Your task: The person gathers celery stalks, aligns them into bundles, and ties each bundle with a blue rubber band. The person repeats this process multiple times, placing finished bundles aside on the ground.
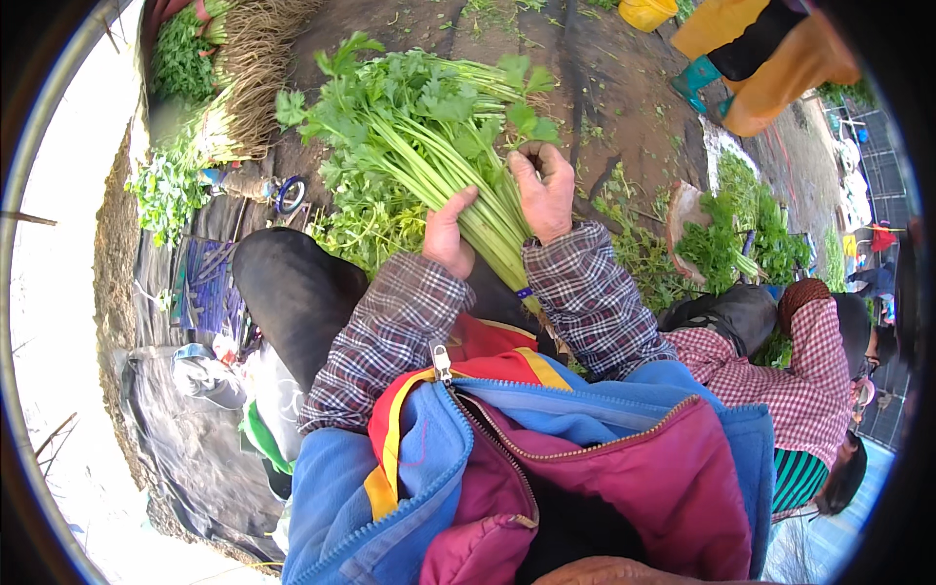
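Note:
A bunch of celery [468,186] slants across my lap, leaves pointing away from me and stalk bases toward my body. A narrow purple-blue band [523,292] circles the stalks near the base. My left hand [448,238] grips the bunch from the left, thumb over the stalks and fingers partly hidden beneath. On the right side, my right hand [545,191] has its thumb and forefinger pinched together at a leafy celery stem [532,126]. Beneath and beyond the bunch lies more loose celery [380,230].
Rooted celery bundles [256,73] are piled at upper left. Near my left knee [292,285] are a blue tape roll [291,194] and purple strips [212,281]. A co-worker in a checked shirt [797,380] sits at right; another person's teal boot [695,82] and a yellow bucket [647,13] are farther off.

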The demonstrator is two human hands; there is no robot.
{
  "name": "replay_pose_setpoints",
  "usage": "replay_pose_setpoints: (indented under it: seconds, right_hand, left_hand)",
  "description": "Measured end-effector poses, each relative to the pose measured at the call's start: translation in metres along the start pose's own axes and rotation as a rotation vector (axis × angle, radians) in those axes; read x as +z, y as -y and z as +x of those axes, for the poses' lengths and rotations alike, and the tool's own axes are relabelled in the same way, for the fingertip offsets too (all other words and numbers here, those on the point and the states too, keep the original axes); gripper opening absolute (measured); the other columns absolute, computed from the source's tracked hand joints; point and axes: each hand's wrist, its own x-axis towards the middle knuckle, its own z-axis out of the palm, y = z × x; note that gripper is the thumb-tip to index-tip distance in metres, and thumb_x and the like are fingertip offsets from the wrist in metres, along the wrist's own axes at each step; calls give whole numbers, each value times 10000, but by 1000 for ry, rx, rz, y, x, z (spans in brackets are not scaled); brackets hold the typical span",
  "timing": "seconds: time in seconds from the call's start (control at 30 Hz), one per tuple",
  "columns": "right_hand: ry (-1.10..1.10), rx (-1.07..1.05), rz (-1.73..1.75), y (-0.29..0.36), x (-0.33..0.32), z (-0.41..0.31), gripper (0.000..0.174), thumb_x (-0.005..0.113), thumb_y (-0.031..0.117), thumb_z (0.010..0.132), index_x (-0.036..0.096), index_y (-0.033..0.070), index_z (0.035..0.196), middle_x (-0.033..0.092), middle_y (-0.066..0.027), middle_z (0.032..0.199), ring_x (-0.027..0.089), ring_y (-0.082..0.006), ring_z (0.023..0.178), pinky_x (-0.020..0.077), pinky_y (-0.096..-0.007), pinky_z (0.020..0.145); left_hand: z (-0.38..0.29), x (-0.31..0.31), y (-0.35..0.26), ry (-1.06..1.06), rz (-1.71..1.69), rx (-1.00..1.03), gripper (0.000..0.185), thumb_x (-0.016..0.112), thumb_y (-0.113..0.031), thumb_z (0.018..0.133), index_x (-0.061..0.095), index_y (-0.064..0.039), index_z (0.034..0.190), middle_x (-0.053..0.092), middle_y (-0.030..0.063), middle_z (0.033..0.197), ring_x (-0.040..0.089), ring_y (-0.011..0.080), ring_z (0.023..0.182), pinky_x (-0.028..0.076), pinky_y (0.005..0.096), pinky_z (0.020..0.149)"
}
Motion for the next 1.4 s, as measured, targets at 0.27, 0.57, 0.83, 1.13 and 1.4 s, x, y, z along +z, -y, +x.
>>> replay_pose_setpoints:
  seconds: [0.27,0.57,0.83,1.13,1.4]
  right_hand:
    - [169,110,848,29,13,-14,72,528,101,998,537,30,1005,594,-65,914,503,-128,676,472,-293,652]
    - [441,-352,561,139,-1,1,244,554,152,991,541,16,1194,602,-103,1083,572,-158,808,479,-291,741]
    - [627,-48,-296,53,13,-3,1064,726,472,810,142,-101,1492,255,-314,1529,233,-384,1449,188,-418,1198]
    - [688,868,955,17,-64,-53,673,592,405,914,407,-18,1403,643,-232,1072,683,-283,851,596,-376,724]
    - [376,359,847,33,-129,86,651,557,363,955,358,-72,1397,618,-249,1089,692,-283,832,615,-348,682]
  left_hand:
    - [-3,-11,-38,37,-153,-49,383,604,-194,924,541,-9,1254,638,144,1199,622,283,1086,483,446,1006]
    - [7,-46,-56,-129,-150,14,396,598,-211,918,539,12,1240,629,179,1220,610,324,1119,467,471,1031]
    - [0,-44,-46,-128,-139,-30,325,596,-203,932,561,-27,1202,648,138,1141,623,289,1054,494,454,986]
    - [-3,-20,-94,-225,886,-32,649,620,-555,894,564,-11,1242,657,143,1159,625,226,1045,477,389,872]
    - [-7,-44,-166,-163,890,41,463,553,-356,976,549,3,1268,666,174,1157,667,279,1037,516,373,866]
